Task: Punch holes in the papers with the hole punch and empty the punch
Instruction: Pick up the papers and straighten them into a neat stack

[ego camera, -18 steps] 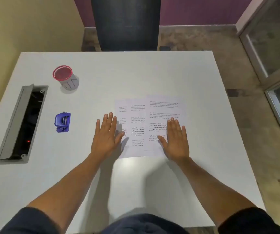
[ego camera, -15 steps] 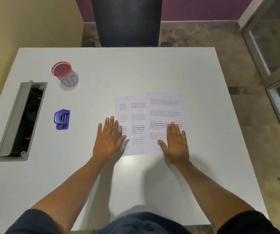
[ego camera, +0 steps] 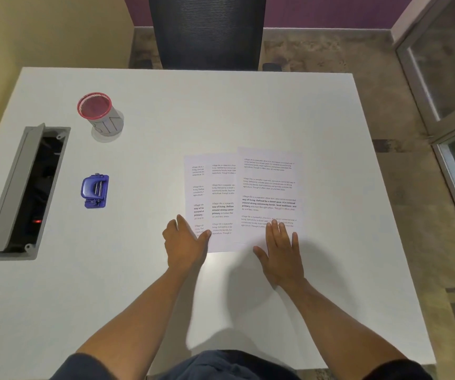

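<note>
While the hole punch (ego camera: pixel 95 191) sits apart on the table (ego camera: pixel 166 111), the flat-fingered right hand (ego camera: pixel 282 252) and left hand (ego camera: pixel 184 246) rest on overlapping papers (ego camera: pixel 244 197), grasping nothing.

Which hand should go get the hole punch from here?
Left, probably. The hole punch lies on the table's left side, nearer the left hand at the papers' left edge. The right hand lies flat on the sheets and can hold them down.
</note>
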